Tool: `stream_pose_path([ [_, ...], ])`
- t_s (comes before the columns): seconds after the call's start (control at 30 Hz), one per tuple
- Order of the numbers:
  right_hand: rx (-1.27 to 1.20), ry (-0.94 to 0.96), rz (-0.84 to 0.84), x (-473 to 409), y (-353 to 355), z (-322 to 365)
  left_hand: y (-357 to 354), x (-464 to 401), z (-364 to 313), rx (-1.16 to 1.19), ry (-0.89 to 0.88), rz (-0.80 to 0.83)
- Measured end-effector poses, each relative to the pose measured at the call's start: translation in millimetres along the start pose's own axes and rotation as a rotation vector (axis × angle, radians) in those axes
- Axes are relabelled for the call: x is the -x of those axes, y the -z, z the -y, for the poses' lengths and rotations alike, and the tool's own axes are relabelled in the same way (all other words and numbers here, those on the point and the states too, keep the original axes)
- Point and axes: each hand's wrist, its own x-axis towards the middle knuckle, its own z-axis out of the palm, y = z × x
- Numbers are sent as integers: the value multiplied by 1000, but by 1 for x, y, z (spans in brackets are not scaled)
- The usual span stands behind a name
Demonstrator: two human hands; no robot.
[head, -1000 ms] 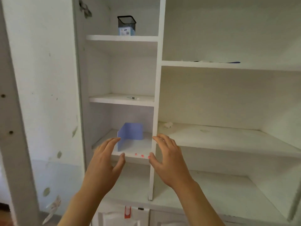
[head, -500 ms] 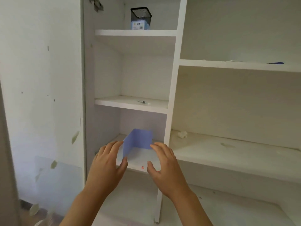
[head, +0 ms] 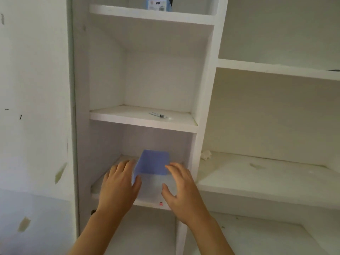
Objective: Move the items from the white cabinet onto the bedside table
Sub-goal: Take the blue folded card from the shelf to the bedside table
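Two hands flank a clear plastic box with a blue-violet back panel (head: 150,168), which sits on the lower shelf of the white cabinet (head: 202,100). Left hand (head: 119,184) and right hand (head: 181,186) are spread, fingers relaxed, gripping nothing; whether they touch the box walls I cannot tell. Judged step: reaching to grasp. Next, both palms must close on its sides and lift it out. A small syringe-like tube (head: 159,115) lies one shelf up

Blue-backed clear box (head: 153,169), lower cabinet shelf (head: 114,172)
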Motion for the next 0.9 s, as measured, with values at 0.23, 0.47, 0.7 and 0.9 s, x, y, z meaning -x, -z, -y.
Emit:
stream_pose_path([
  [0.23,21,-42,18,-6,-25,-6,-32,-10,16,-14,19,24],
  [0.47,32,-60,44,-16,-22,-23,-49,-19,17,27,26,-29],
  [0.7,-22,-33,74,-29,-38,-34,-55,-21,27,-8,60,-46],
  [0.9,-95,-26,100,-43,-50,-43,-48,-15,40,-49,64,-133],
])
